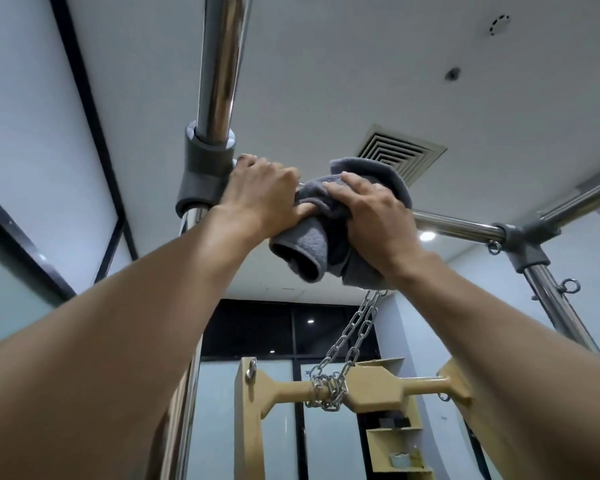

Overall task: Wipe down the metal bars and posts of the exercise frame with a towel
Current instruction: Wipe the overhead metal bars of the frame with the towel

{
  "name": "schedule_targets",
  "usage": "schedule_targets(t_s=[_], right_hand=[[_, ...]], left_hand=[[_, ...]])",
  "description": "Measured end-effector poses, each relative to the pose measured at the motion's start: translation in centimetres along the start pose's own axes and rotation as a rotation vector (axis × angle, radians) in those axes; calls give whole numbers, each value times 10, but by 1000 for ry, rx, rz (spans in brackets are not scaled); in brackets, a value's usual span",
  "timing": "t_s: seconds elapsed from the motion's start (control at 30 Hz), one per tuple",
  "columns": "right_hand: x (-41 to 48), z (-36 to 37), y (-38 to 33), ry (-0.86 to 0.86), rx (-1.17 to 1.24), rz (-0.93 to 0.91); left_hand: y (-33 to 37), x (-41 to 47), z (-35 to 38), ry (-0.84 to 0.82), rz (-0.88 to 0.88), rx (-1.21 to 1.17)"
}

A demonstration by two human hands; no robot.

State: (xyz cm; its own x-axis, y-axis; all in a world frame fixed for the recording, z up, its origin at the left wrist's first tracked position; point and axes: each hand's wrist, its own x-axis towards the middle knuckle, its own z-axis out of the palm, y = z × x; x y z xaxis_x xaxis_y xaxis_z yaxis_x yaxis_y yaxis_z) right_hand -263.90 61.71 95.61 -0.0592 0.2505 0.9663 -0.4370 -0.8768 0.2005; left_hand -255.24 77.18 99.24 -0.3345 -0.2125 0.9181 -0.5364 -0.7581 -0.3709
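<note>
I look up at a chrome exercise frame. Its top cross bar runs from a grey corner joint on the left to another grey joint on the right. A grey towel is wrapped over the cross bar near the left joint. My right hand clutches the towel around the bar. My left hand grips the bar right beside the left joint, with its thumb pressed on the towel's edge. A chrome bar runs up from the left joint. The right post slopes down.
A steel chain hangs from under the towel and winds round a wooden bar below. Eye bolts stick out near the right joint. A ceiling vent lies above. Wooden shelves and dark windows stand behind.
</note>
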Motion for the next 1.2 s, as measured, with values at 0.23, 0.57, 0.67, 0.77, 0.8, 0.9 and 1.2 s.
schedule_targets(t_s=[0.23, 0.57, 0.67, 0.77, 0.8, 0.9, 1.2], right_hand=[[3, -6, -8, -19, 8, 41], [15, -10, -8, -29, 37, 98], [-7, -5, -14, -7, 1, 14], [-13, -15, 23, -54, -23, 116], [-6, -17, 31, -73, -30, 163], [19, -12, 31, -75, -53, 195], [-5, -32, 49, -121, -86, 64]], left_hand=[[1, 2, 3, 24, -67, -171], [7, 3, 3, 26, -87, -100], [9, 2, 1, 13, -91, -86], [12, -2, 1, 31, -56, -15], [15, -4, 3, 36, -18, 31], [30, -5, 12, 31, 71, 125], [31, -2, 19, 77, 83, 102]])
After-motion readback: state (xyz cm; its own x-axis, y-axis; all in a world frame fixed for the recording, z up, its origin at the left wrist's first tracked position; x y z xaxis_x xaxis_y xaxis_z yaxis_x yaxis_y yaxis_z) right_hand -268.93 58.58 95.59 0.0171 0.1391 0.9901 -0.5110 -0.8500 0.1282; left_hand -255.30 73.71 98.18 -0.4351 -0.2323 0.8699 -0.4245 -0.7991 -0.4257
